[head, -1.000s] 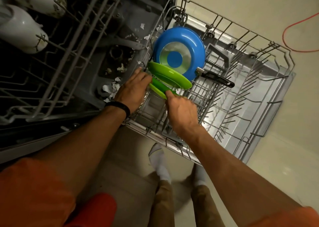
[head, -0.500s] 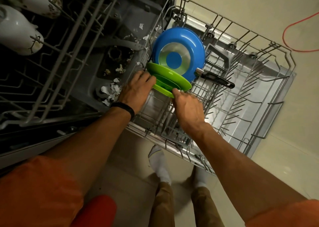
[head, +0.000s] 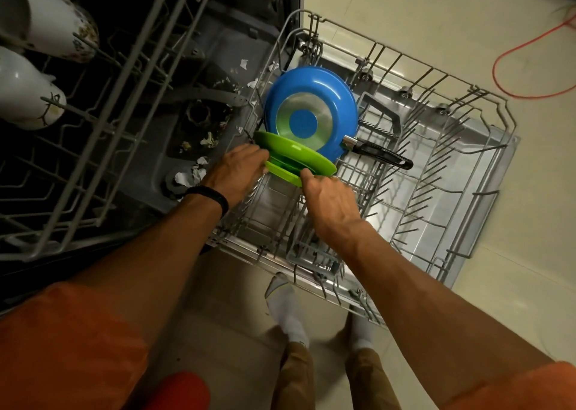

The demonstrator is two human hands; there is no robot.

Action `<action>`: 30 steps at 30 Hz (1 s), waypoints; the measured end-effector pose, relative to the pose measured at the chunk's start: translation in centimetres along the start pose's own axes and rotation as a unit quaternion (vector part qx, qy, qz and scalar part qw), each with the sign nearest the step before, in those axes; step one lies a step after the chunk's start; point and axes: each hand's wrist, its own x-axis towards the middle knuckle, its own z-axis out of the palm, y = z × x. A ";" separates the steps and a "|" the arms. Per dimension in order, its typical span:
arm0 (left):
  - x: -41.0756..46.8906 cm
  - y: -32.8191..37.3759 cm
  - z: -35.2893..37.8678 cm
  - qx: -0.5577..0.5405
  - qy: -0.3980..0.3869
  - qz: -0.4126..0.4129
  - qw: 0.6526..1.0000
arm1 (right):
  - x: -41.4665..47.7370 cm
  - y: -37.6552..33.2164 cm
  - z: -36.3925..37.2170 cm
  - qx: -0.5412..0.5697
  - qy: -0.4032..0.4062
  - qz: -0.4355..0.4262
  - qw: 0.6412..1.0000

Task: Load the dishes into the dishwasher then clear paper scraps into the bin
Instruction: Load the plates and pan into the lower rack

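The lower dishwasher rack [head: 486, 148] is pulled out over the floor. A blue pan [head: 310, 119] with a black handle [head: 381, 156] stands on edge at its far left. Against the pan leans one green plate [head: 299, 154]. A second green plate [head: 280, 172] sits just in front of it among the tines. My left hand [head: 237, 172] holds that nearer plate at its left edge, and my right hand [head: 327, 204] pinches its right edge. Torn paper scraps [head: 191, 174] lie on the dishwasher's dark floor, left of the rack.
The upper rack [head: 103, 123] juts out at the left, carrying two white mugs [head: 28, 91]. An orange cable [head: 526, 66] loops on the tiled floor at the far right. The rack's right half holds only bare tines. My feet [head: 285, 303] stand below the rack's front edge.
Both hands have pushed the nearer green plate away from me, so it now stands close behind the other green plate. The pan has not moved.
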 end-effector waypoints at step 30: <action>-3.6 3.3 4.1 0.146 0.052 -0.041 0.987 | -3.1 2.1 4.9 -0.067 0.049 -0.017 0.996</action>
